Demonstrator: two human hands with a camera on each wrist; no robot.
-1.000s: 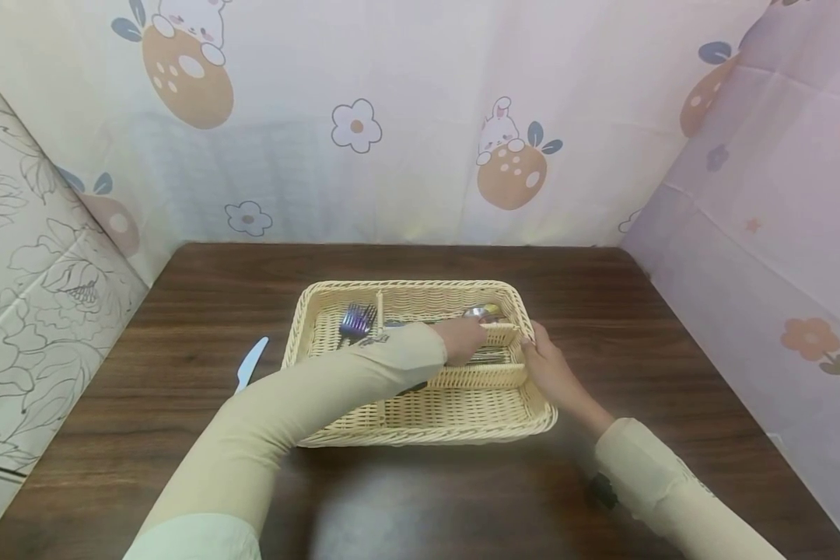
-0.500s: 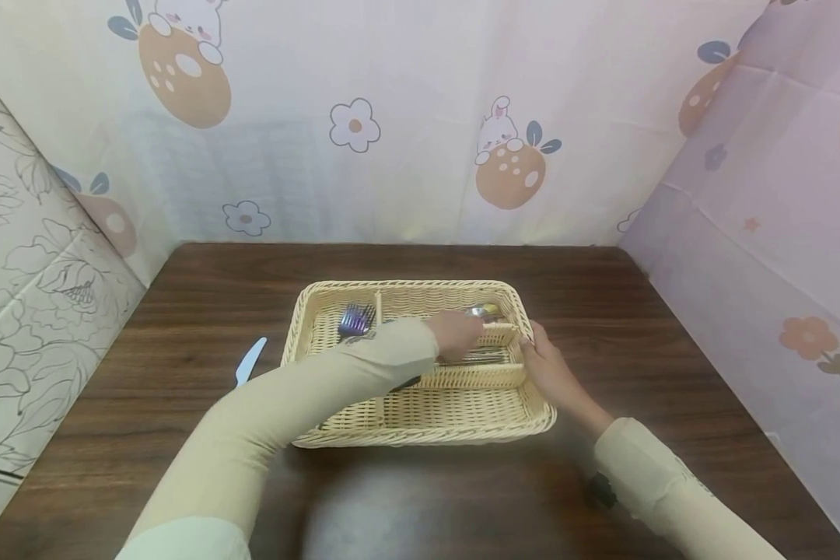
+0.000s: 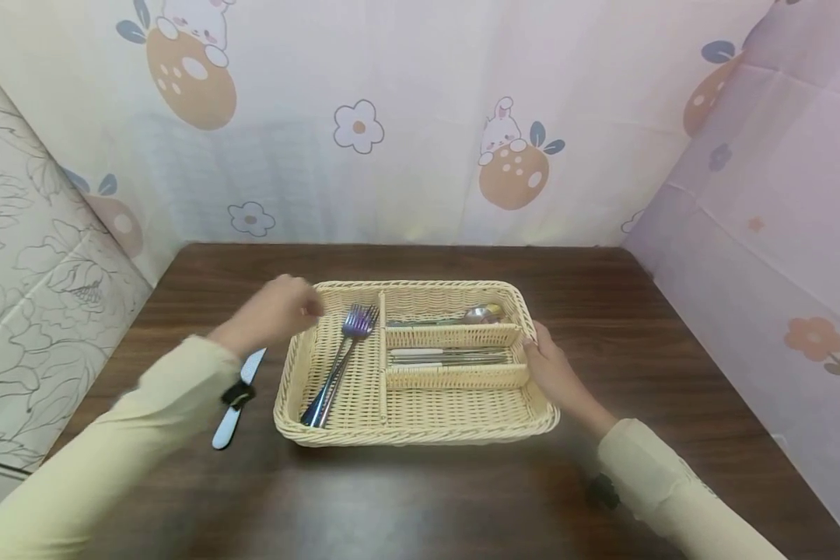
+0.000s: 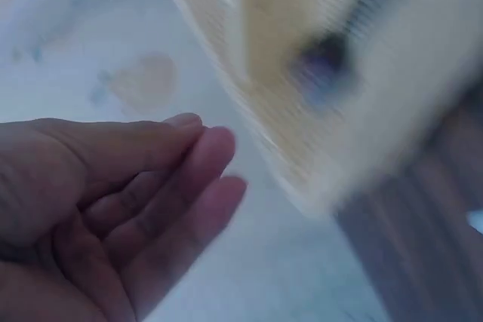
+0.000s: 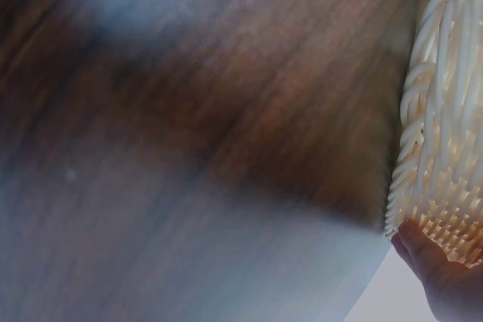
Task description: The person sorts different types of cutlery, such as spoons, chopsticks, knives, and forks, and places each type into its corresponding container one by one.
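Observation:
A cream wicker cutlery basket (image 3: 455, 438) with divided compartments sits on the table. My right hand (image 3: 554, 369) grips its right rim, the thumb (image 5: 423, 250) over the edge in the right wrist view. My left hand (image 3: 274, 313) hovers over the basket's back left corner; the left wrist view shows its fingers (image 4: 181, 224) loosely bent with nothing between them. Two forks (image 3: 355, 323) with a purple sheen lie in the left compartment. Spoons (image 3: 479, 314) lie in the back right compartment. Slim pieces with whitish ends (image 3: 420, 354) fill the middle one.
A table knife (image 3: 227, 426) lies on the dark wood table (image 3: 420, 498) left of the basket, partly hidden by my left wrist's black strap (image 3: 238, 393). Printed curtains (image 3: 420, 179) hang behind the table and along its sides.
My left hand has left the basket's right compartments and swung left to the back left corner, uncovering the forks and the middle compartment. The right hand stays at the rim.

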